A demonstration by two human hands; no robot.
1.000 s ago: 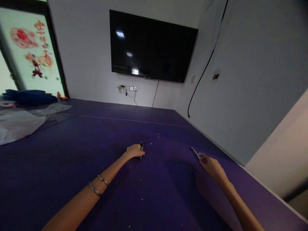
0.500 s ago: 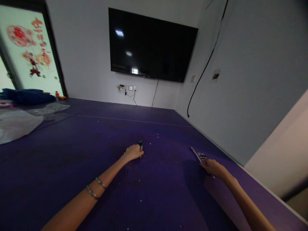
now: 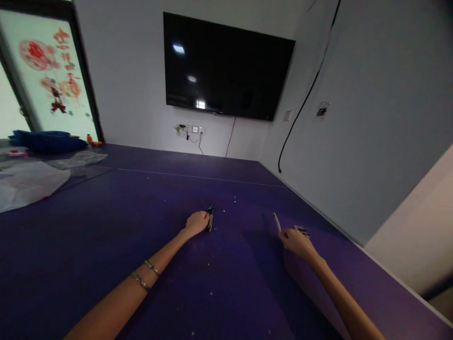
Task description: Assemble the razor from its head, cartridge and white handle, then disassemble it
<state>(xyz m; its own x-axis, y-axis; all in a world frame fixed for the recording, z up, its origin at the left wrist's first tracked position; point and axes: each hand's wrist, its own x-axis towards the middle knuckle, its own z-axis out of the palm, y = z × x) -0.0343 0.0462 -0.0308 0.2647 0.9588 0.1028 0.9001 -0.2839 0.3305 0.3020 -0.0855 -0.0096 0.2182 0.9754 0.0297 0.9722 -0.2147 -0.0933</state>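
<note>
My left hand [image 3: 197, 223] is closed around a small dark object with a pale, shiny edge [image 3: 210, 219], held upright at the purple surface [image 3: 170, 278]. Its kind is too small to make out. My right hand [image 3: 295, 242] grips a thin, pale, stick-like tool [image 3: 276, 222] that points up and to the left, away from me. What kind of tool it is I cannot tell. Just beyond the right hand lies a small clear packet with dark strips [image 3: 302, 231]. Small white specks [image 3: 234, 199] are scattered between and around the hands.
White plastic sheeting [image 3: 31, 184] and a crumpled clear bag [image 3: 79, 159] lie at the left. Behind them are a dark blue cloth bundle [image 3: 47, 141] and a small orange item [image 3: 92, 141]. A black cable [image 3: 299, 115] hangs along the right wall. A television [image 3: 226, 66] is mounted ahead.
My right hand has moved left with the stick-like tool, away from the clear packet, which now shows more fully. My left hand stays nearly in place, still holding the dark object.
</note>
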